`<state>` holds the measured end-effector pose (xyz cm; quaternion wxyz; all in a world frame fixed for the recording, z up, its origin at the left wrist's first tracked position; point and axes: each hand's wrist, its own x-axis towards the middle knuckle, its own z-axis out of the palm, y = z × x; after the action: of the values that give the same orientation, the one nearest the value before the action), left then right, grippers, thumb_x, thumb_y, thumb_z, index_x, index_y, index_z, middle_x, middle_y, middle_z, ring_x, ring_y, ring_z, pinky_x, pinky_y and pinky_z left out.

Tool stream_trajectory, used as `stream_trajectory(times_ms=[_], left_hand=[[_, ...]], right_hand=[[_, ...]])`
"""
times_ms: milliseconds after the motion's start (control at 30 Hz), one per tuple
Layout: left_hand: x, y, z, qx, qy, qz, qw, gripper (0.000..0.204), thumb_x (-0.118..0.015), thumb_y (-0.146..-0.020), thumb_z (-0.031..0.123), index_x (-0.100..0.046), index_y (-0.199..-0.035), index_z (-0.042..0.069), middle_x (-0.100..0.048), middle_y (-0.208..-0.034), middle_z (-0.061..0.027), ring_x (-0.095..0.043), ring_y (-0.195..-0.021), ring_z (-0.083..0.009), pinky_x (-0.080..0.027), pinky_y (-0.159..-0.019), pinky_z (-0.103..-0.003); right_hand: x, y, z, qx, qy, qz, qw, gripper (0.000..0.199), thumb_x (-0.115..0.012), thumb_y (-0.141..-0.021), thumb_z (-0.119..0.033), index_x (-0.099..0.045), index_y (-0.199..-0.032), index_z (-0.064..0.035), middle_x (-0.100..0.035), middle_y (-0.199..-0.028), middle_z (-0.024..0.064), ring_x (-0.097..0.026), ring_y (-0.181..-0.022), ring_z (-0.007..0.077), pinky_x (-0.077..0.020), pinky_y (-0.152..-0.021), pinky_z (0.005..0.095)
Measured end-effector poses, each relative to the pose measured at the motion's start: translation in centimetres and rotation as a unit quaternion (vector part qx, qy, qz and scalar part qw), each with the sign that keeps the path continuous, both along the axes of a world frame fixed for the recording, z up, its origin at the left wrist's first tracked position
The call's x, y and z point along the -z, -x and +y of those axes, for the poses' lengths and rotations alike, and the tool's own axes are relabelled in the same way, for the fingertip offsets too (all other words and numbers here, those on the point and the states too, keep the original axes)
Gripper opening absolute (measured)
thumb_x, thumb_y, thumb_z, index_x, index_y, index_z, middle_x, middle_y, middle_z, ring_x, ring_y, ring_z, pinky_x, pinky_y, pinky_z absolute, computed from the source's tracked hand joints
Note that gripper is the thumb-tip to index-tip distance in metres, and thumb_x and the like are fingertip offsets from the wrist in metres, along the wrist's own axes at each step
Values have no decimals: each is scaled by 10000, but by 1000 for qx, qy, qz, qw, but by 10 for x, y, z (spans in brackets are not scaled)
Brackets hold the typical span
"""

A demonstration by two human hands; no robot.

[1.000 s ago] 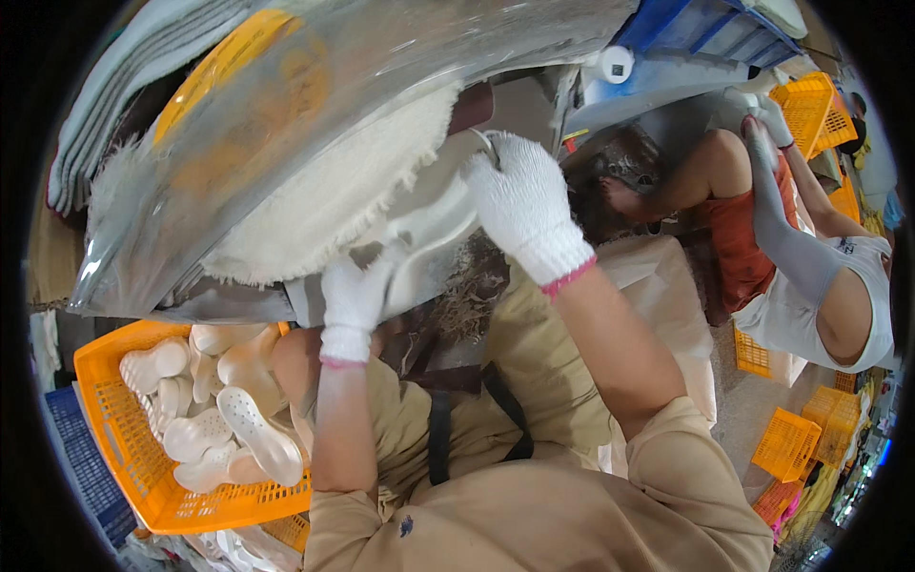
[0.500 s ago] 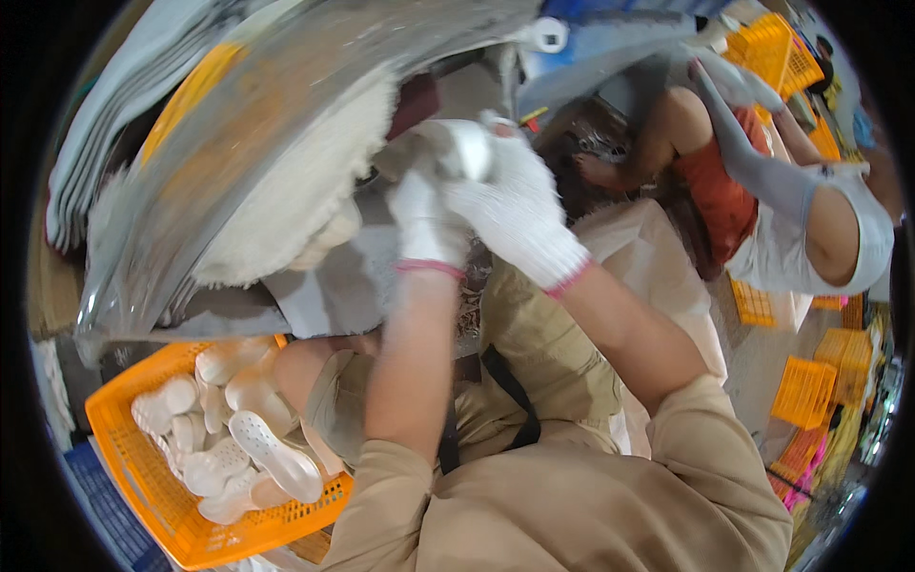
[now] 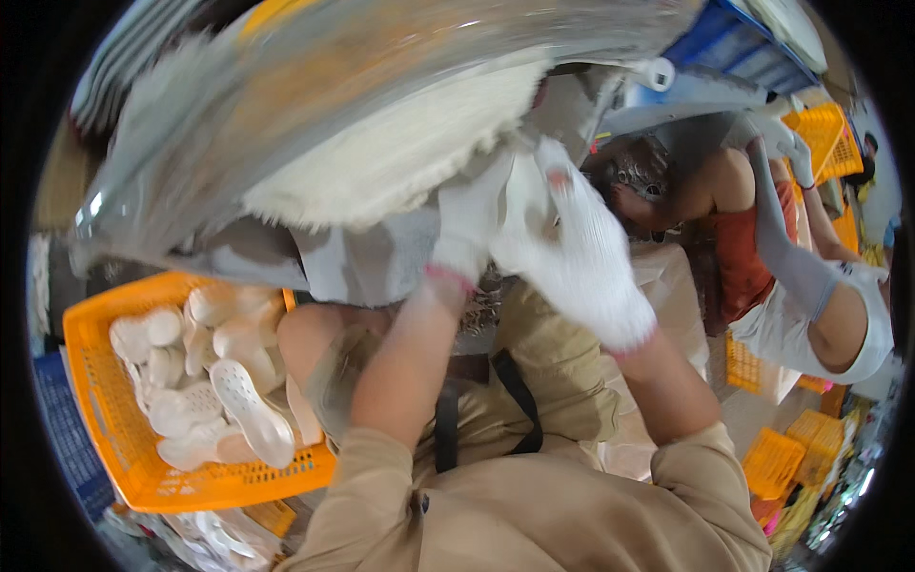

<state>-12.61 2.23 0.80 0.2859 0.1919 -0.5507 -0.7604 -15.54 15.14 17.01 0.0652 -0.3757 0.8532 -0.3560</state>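
White knit gloves with pink cuffs cover both my hands. My left hand point(image 3: 470, 217) and my right hand point(image 3: 586, 253) are closed on a white moulded piece point(image 3: 521, 197), held between them and smeared by motion. Its far end is close to the right edge of a cream, fluffy buffing wheel point(image 3: 400, 148); whether the two touch I cannot tell. My left fingers are partly hidden behind the piece. At my left, an orange basket point(image 3: 110, 477) holds several white, insole-shaped pieces point(image 3: 253, 410), the top one with small holes.
A clear, scuffed plastic sheet point(image 3: 191, 181) arches over the wheel. A grey ledge point(image 3: 367, 262) lies below it. Another person point(image 3: 743, 238) with grey sleeves sits at my right. Several orange crates point(image 3: 772, 462) stand on the floor beyond, and a blue crate point(image 3: 739, 48) is at the back.
The whole view has shifted, with the wheel and basket now placed differently in it. My hands and the white piece have turned, the piece now pointing away between my hands beside the wheel.
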Motion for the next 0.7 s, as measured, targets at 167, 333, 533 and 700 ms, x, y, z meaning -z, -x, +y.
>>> stream_trajectory(times_ms=[167,333,533,700], left_hand=[[-9,-29,-5,173,-195,-82,962,501,-775,-1004,342,-670,-1326,-28,-751,-1183,-116,-739,-1032,-254,-607,-893,-397],[-33,-106,0,182,-553,69,810,910,-479,-993,799,-562,-1472,30,-660,-1349,-284,-662,-1216,-441,-571,-1011,-559],[-10,-92,-54,-20,-417,11,909,687,-442,-1079,562,-603,-1388,-30,-723,-1204,-267,-731,-1040,-369,-624,-876,-486],[8,-81,-53,44,-445,-66,892,557,-401,-1100,440,-615,-1351,-8,-721,-1169,-207,-730,-1056,-331,-625,-913,-445]], right_hand=[[38,-1,46,-202,-55,340,917,314,-716,-824,-218,-721,-1116,-101,-700,-1096,87,-660,-1150,340,-495,-1056,476],[48,-81,25,-264,108,150,946,400,-729,-836,-150,-725,-1229,-78,-745,-1254,103,-735,-1118,293,-600,-928,421],[62,-86,-40,-89,-17,102,991,319,-747,-984,-294,-728,-1135,-13,-760,-1060,194,-754,-902,379,-600,-758,463],[68,-85,-33,-103,154,158,970,238,-787,-952,-268,-678,-923,-58,-684,-813,127,-703,-706,359,-540,-604,427]])
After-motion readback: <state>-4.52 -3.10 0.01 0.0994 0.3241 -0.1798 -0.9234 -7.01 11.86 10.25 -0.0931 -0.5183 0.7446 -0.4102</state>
